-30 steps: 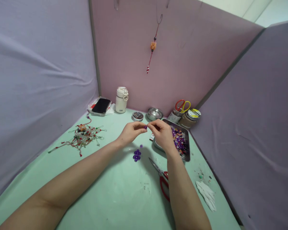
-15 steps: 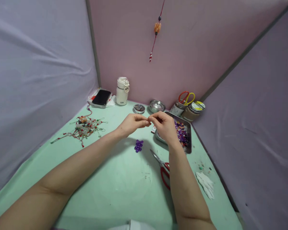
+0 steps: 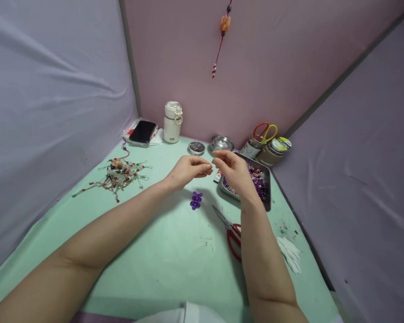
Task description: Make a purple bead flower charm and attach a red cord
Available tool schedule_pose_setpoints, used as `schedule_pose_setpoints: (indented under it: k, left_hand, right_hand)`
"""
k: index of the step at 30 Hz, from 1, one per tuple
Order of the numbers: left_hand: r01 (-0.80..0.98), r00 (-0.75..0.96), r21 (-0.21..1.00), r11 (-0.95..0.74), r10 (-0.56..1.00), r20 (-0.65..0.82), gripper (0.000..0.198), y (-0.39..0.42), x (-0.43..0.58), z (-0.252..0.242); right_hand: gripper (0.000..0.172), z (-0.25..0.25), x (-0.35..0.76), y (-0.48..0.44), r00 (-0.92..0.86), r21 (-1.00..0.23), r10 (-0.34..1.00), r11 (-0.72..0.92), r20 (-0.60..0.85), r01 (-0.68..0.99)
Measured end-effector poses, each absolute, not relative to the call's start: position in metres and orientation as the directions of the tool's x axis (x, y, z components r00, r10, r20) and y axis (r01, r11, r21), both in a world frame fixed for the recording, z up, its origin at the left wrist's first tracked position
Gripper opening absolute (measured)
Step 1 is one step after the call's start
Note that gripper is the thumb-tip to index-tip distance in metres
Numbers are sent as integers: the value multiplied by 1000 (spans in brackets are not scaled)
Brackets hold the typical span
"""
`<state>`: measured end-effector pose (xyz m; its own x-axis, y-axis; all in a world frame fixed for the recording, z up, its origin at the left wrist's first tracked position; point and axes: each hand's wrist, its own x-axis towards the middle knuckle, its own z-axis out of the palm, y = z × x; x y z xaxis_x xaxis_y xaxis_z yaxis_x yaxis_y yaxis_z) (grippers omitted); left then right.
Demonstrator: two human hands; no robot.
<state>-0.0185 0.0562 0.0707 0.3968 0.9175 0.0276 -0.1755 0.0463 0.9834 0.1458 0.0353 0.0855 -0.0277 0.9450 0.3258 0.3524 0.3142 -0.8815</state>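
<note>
My left hand (image 3: 188,170) hovers over the green table with thumb and fingertips pinched together; what they hold is too small to make out. My right hand (image 3: 234,172) is just to its right, a small gap between them, its fingers curled in a pinch over the near corner of a metal tray (image 3: 268,199) filled with purple and mixed beads. A small cluster of purple beads (image 3: 195,200) lies on the table below my hands.
Red-handled scissors (image 3: 232,231) lie beside my right forearm. A pile of beaded strings (image 3: 121,174) is at the left. At the back stand a phone (image 3: 143,131), white bottle (image 3: 173,122), round tin (image 3: 197,147), metal bowl (image 3: 221,143) and jars (image 3: 271,150). Torn white paper (image 3: 289,255) lies at the right.
My hands, touching at the fingertips before, have drawn slightly apart. The purple bead seen in my left pinch a second ago no longer shows. The view has tilted down a little.
</note>
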Motion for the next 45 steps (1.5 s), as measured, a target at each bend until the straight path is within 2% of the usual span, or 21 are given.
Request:
schedule_pose_setpoints:
  k: [3, 5, 7, 8, 10, 14, 17, 20, 29, 42, 45]
  left_hand:
    - [-182, 389, 981, 69, 921, 8, 24, 59, -18, 68]
    - [-194, 387, 978, 74, 922, 7, 26, 61, -18, 65]
    - [-214, 394, 974, 79, 919, 12, 27, 63, -18, 60]
    - [-223, 402, 971, 82, 916, 14, 27, 64, -18, 58]
    - [-236, 418, 968, 86, 908, 21, 28, 66, -18, 55]
    - [-231, 427, 968, 97, 904, 11, 25, 67, -18, 54]
    - [-217, 413, 971, 104, 911, -5, 23, 67, -18, 55]
    - [-208, 404, 974, 95, 915, -3, 21, 67, -18, 55]
    - [-193, 391, 976, 97, 920, -14, 19, 68, -18, 55]
    - [-205, 394, 974, 100, 919, -11, 21, 68, -18, 55]
    - [-196, 394, 977, 88, 919, -4, 22, 67, -18, 56]
  right_hand:
    - [33, 78, 155, 37, -117, -901, 968, 248, 221, 356]
    - [31, 70, 159, 32, -192, -884, 969, 225, 157, 409]
    - [25, 57, 160, 20, -184, -838, 974, 212, 135, 503]
    - [21, 49, 159, 12, -128, -802, 981, 195, 148, 564]
    - [13, 33, 155, -8, -28, -698, 964, 210, 263, 685]
    - [17, 6, 138, -45, -223, -465, 868, 436, 443, 771]
    - [21, -3, 127, -57, -350, -324, 831, 505, 433, 800]
    - [25, -6, 121, -59, -385, -252, 832, 504, 400, 827]
    - [29, -12, 122, -59, -346, -251, 882, 431, 319, 867]
    - [53, -14, 117, -52, -217, -262, 931, 297, 294, 918]
    - [43, -13, 117, -53, -202, -294, 914, 313, 352, 903]
